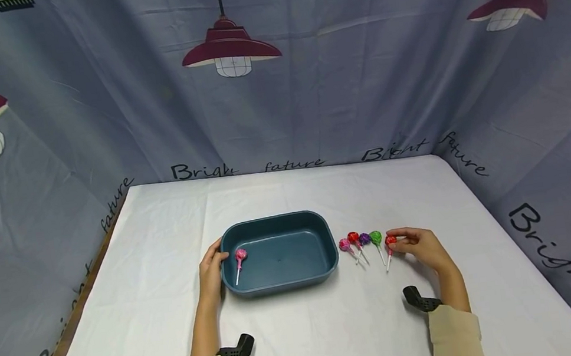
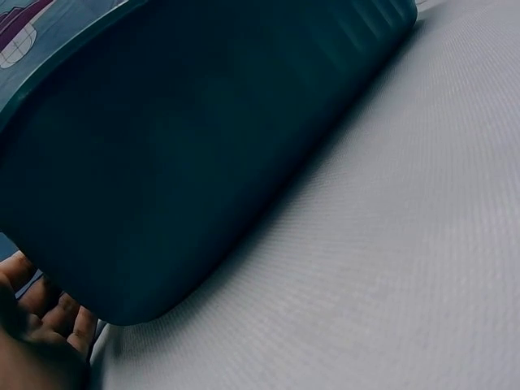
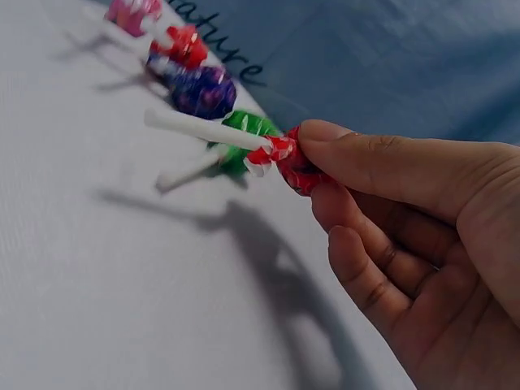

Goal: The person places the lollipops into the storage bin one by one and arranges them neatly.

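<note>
My right hand (image 1: 422, 247) pinches a red-wrapped lollipop (image 3: 299, 166) by its candy head between thumb and fingers. Its white stick points away from the palm, and its shadow falls on the cloth in the right wrist view. At the tray's left end, my left hand (image 1: 211, 270) holds the rim of a dark teal tray (image 1: 283, 288), thumb over the edge and fingers along the outside. Inside the tray, near that end, lies a pink lollipop (image 1: 240, 255). Just left of my right hand is a green lollipop (image 1: 375, 237), its stick toward me.
Beyond the green one lie a purple lollipop (image 1: 364, 239), a red lollipop (image 1: 353, 237) and another pink lollipop (image 1: 345, 245), close together right of the tray. A white cloth covers the table (image 1: 295, 343). A grey-blue curtain (image 1: 308, 98) printed with lamps hangs behind and at the sides.
</note>
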{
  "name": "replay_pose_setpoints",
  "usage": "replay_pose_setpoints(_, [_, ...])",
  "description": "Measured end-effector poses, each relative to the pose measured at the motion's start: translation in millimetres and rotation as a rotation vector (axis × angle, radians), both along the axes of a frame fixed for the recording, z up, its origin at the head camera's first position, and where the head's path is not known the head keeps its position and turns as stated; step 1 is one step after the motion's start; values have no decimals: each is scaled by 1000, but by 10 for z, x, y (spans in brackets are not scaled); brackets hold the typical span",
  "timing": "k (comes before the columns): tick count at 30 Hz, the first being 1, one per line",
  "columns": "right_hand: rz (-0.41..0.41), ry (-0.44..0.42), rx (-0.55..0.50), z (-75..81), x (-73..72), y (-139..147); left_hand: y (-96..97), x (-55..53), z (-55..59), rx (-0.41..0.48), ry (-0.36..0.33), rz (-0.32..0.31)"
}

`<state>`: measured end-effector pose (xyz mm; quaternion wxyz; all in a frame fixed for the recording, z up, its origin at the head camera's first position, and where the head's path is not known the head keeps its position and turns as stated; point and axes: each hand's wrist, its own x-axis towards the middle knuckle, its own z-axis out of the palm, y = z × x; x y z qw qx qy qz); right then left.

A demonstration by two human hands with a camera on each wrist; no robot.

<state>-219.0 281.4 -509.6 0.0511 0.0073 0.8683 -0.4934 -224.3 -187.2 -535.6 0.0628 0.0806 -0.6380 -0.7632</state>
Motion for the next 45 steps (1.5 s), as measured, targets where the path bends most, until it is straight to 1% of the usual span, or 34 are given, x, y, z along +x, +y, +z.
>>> replay_pose_setpoints(2, [6,10,-13,38,12,-24,-6,0,4,-4,-1,3])
replay_pose_setpoints(6, [35,63,-26,137,24,-72,-13,7,12,-5,-13,2])
replay_pose_setpoints(12, [55,132,-67,286,4,-114,-13,6,25,-12,-20,5])
replay_pose_setpoints(14, [83,180,-150,226,-53,-59,-9,3,19,-11,-15,12])
replay_pose_setpoints(19, [99,252,-155,355,-54,-138,22,15,-18,-3,-18,12])
replay_pose_setpoints(21, [73,242,-92,497,-9,-257,34,30,-35,2,-25,18])
replay_pose_setpoints(24, [78,246,-96,547,-28,-342,45,53,-59,6,-29,31])
replay_pose_setpoints(27, [84,252,-100,590,-62,-421,48,58,-74,4,-9,24])
replay_pose_setpoints(32, [112,275,-133,639,-149,-570,37,31,-78,-3,17,23])
replay_pose_setpoints(36, [147,263,-122,690,-207,-733,25,15,-62,14,23,11])
replay_pose_setpoints(38, [167,251,-95,795,-199,-857,31,44,20,15,15,-1])
replay_pose_setpoints(39, [179,249,-88,812,-217,-905,29,44,37,12,8,-7])
replay_pose_setpoints(43, [216,267,-75,820,-315,-1096,16,45,68,7,0,-17])
replay_pose_setpoints(45, [228,281,-85,723,-407,-1164,-2,11,-3,13,8,-11])
